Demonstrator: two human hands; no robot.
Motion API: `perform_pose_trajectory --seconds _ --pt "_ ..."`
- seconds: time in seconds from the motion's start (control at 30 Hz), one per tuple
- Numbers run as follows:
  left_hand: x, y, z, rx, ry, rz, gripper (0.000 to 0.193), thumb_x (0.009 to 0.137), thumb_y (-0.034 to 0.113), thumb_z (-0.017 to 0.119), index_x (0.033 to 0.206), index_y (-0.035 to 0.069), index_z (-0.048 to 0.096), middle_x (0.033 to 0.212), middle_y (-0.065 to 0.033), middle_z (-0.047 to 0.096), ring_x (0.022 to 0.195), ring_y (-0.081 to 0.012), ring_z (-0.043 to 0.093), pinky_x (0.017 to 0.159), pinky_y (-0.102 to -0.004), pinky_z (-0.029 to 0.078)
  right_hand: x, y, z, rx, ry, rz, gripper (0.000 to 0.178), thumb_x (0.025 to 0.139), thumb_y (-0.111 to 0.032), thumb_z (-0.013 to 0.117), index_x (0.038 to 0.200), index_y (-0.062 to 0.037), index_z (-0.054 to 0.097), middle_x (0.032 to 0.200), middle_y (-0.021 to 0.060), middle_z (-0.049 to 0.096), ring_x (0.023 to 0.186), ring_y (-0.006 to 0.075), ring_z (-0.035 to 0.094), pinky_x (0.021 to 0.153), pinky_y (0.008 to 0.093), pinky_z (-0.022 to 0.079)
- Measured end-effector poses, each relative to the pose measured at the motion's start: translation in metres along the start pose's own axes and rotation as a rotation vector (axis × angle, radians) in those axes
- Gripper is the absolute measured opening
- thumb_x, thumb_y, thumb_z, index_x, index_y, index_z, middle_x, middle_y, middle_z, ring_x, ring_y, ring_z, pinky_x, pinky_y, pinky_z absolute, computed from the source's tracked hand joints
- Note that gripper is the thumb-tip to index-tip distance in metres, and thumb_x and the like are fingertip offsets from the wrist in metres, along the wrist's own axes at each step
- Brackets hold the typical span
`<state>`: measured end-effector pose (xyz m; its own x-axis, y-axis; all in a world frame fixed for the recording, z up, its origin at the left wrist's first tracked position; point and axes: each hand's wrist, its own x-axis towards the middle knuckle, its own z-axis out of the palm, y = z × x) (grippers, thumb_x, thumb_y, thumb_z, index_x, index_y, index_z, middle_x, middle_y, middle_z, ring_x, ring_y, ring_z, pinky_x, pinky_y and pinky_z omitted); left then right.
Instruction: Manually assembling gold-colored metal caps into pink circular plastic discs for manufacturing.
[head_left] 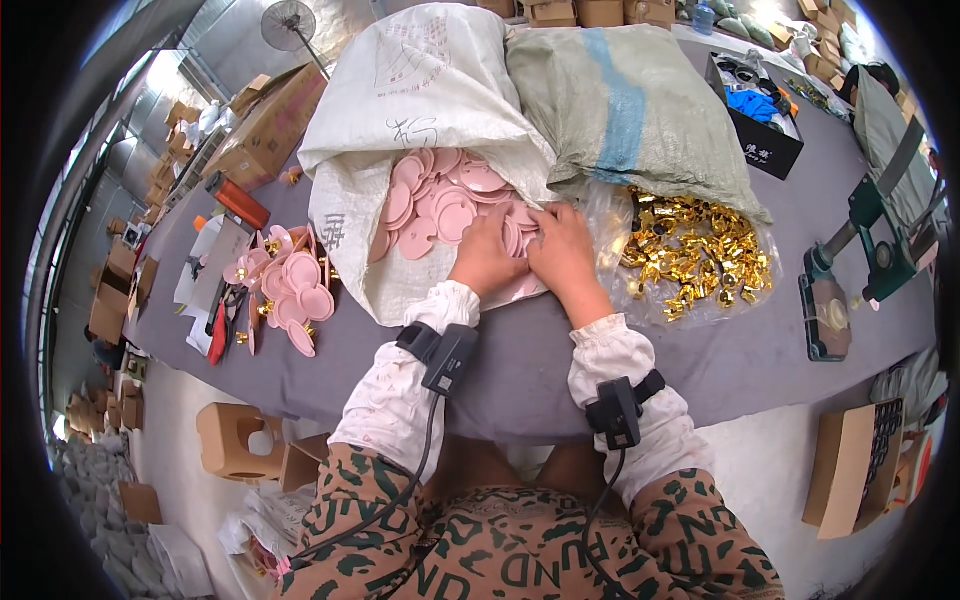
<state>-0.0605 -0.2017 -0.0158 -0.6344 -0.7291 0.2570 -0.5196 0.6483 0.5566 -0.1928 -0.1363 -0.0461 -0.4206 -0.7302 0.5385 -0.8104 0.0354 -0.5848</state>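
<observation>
Patterned sleeves and white cuffs with black wrist bands come in from the near edge of the grey bench point(740, 350). Both hands lie side by side on pink discs point(440, 205) spilling from the open white sack point(400, 90). Left hand point(487, 255) rests flat, fingers bent down on the discs; right hand point(562, 245) pinches at one, its grip closed on a disc edge. Right of them, gold metal pieces point(700, 255) sit in clear plastic. Left, loose assembled pink pieces point(290, 285) lie near red pliers point(218, 330).
</observation>
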Motion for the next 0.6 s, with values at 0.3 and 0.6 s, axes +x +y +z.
perform_pose_trajectory --seconds 0.3,0.6 --pt "-0.053 -0.009 -0.028 -0.142 0.217 -0.153 0.081 0.063 0.011 0.074 0.136 0.001 0.042 0.119 -0.0191 0.053 0.108 -0.0293 0.054 0.098 -0.0335 0.043 -0.002 -0.003 -0.003 -0.009 0.025 -0.012 0.032 0.072 -0.019 0.076 0.104 -0.0138 0.072 0.103 0.0094 0.059 0.099 0.0295 0.056 0.085 0.0404 0.048" --pt "-0.126 0.021 -0.053 -1.029 0.321 -0.452 0.074 0.070 -0.006 0.066 0.137 0.004 0.036 0.104 -0.0078 0.049 0.086 -0.0147 0.054 0.074 -0.0275 0.050 0.007 -0.028 -0.022 0.051 0.290 -0.266 0.010 0.079 -0.014 0.067 0.086 -0.0069 0.068 0.105 0.0091 0.061 0.099 0.0299 0.056 0.084 0.0420 0.047"
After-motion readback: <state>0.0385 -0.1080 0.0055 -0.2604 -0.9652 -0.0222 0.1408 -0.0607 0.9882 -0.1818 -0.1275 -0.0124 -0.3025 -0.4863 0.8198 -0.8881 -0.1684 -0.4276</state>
